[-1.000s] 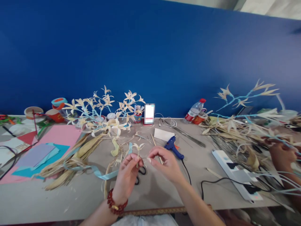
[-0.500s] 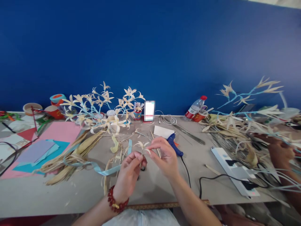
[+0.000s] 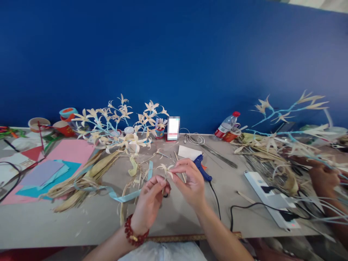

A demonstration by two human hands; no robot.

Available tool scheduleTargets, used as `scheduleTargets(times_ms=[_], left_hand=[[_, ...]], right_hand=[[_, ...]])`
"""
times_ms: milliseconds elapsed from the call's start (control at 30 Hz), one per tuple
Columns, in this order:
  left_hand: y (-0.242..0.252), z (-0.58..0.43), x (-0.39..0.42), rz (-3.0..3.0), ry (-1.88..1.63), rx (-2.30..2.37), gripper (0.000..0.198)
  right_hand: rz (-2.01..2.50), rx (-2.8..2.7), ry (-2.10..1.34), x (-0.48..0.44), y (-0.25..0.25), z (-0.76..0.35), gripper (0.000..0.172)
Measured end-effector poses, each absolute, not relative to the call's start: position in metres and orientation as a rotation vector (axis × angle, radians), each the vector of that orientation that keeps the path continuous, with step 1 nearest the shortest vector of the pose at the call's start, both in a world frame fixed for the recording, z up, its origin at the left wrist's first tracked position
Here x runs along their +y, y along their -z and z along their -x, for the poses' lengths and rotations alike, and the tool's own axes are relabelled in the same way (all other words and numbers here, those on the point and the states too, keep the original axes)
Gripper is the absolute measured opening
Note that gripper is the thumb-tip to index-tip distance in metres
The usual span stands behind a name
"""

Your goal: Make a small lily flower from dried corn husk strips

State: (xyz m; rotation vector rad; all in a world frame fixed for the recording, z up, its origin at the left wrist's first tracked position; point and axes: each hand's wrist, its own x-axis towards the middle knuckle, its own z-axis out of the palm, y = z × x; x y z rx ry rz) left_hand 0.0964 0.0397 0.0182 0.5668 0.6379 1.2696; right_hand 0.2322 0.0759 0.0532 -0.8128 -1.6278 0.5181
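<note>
A small cream flower (image 3: 165, 168) with thin curved petals stands upright between my hands at the middle of the table. My left hand (image 3: 152, 195), with a red bead bracelet on its wrist, pinches the flower's stem just below the petals. From the right, my right hand (image 3: 189, 180) has its thumb and index finger closed on a petal. Behind my right hand lies a blue glue gun (image 3: 202, 168) beside a white card (image 3: 189, 152). Pale blue ribbon (image 3: 123, 197) and dried husk strips (image 3: 89, 181) are to the left of my left hand.
Branches of cream flowers (image 3: 116, 127) stand at the back left, near a phone (image 3: 173, 128). A bottle (image 3: 227, 125) is at the back right. A white power strip (image 3: 272, 200) with cables lies at the right, beside another person's hand (image 3: 323, 177). Coloured paper (image 3: 72, 150) lies left.
My right hand's fingertips have shifted very slightly left at the petal. Both hands keep their grip on the flower, and the view has moved a little.
</note>
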Motion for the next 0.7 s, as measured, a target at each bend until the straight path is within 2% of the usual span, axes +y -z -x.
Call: scheduleTargets(times_ms=[700], left_hand=[[-0.0163,-0.0936,0.0402,-0.569,-1.259,0.631,0.018]], right_hand=[[0.818,-1.688,-0.385,0.0771,-0.0514,-0.2289,0.014]])
